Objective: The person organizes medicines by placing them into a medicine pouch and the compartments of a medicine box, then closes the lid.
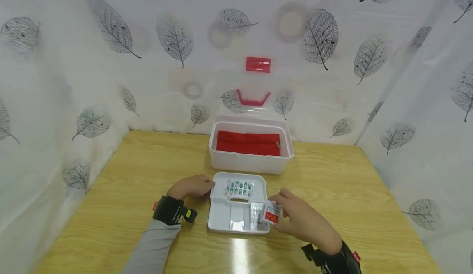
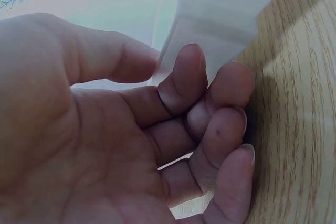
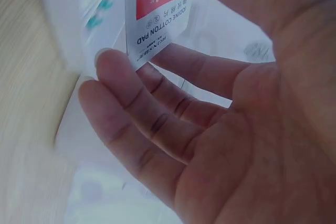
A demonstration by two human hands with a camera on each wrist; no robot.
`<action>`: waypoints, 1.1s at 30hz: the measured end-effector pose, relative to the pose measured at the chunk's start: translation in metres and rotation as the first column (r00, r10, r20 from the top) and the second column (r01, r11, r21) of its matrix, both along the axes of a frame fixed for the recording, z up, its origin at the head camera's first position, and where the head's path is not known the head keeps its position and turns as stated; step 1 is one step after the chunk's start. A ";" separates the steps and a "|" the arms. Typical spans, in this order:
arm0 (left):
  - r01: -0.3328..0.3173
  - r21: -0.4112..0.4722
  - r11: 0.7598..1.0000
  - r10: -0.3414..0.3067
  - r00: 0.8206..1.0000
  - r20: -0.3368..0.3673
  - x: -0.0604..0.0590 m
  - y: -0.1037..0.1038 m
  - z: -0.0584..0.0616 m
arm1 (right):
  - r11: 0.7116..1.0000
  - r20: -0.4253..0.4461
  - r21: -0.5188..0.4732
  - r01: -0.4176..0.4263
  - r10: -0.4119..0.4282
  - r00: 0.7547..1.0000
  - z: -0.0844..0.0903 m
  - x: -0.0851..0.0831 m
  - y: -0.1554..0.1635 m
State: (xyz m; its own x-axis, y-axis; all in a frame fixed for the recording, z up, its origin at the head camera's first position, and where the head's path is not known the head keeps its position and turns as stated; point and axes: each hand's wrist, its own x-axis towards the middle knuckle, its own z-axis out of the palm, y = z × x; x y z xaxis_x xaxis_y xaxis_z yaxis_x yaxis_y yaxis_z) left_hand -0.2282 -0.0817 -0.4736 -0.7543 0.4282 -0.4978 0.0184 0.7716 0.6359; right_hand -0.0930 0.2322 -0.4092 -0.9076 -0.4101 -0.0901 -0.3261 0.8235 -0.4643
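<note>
One box [image 1: 251,163], one tray [image 1: 221,220], one blister pack [image 1: 239,188], two sachets [image 1: 271,213]

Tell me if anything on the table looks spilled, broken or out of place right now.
Nothing stands out. The white tray lies flat on the table, the left hand at its edge. The blister pack lies in its far compartment. The right hand pinches an iodine cotton pad sachet over its right corner. The open storage box stands upright behind.

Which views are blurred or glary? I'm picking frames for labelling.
Head view: sharp at centre, wide-angle bend at the edges, a glare streak on the light wooden table below the white plastic compartment tray. Left wrist view: the left hand fills the frame, dim. Right wrist view: overexposed, tray smeared; the white-and-red iodine cotton pad sachet stays legible.
</note>
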 end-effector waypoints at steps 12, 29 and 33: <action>0.040 0.030 0.999 -0.040 0.999 -0.012 0.000 -0.003 0.001 | 0.992 -0.033 0.039 -0.117 0.118 0.992 -0.018 -0.020 -0.073; 0.078 0.045 0.996 -0.075 0.995 -0.061 0.001 -0.005 0.000 | 0.981 -0.055 0.082 -0.174 0.179 0.982 -0.038 -0.031 -0.112; 0.082 0.037 0.996 -0.079 0.995 -0.067 0.001 -0.004 0.001 | 0.981 -0.053 0.085 -0.172 0.177 0.983 -0.040 -0.033 -0.112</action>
